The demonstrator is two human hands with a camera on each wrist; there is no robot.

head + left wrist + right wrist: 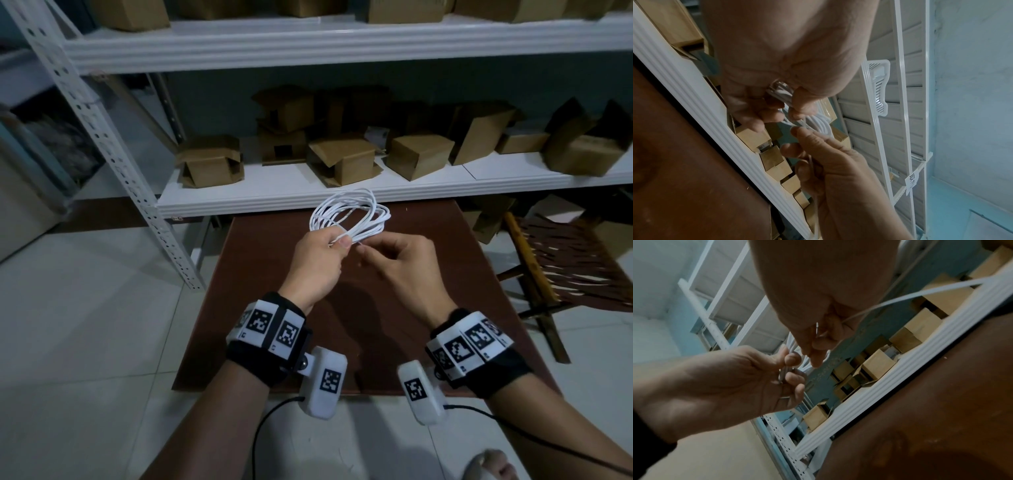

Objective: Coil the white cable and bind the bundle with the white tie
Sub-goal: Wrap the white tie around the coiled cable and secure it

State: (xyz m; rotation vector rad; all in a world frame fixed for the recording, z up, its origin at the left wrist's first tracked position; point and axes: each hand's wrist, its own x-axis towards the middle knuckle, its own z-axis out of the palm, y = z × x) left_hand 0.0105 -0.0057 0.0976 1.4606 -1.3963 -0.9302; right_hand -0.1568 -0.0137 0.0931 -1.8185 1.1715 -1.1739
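Observation:
The white cable (349, 216) is wound into a loose coil of several loops held up over the brown table (260, 308). My left hand (337, 241) grips the gathered side of the coil, thumb on top; the left wrist view shows the bundle (780, 91) inside its curled fingers. My right hand (368, 255) pinches the thin white tie (359, 244) right beside the left thumb. In the right wrist view the tie (920, 294) trails back as a flat strip from the right fingers (816, 353). How the tie lies round the bundle is hidden.
A white metal shelf (274, 202) with several cardboard boxes (421, 154) stands just behind the table. Its perforated upright (102, 137) slants down at the left. A folding chair (565, 267) stands to the right. Pale floor tiles (85, 342) lie around.

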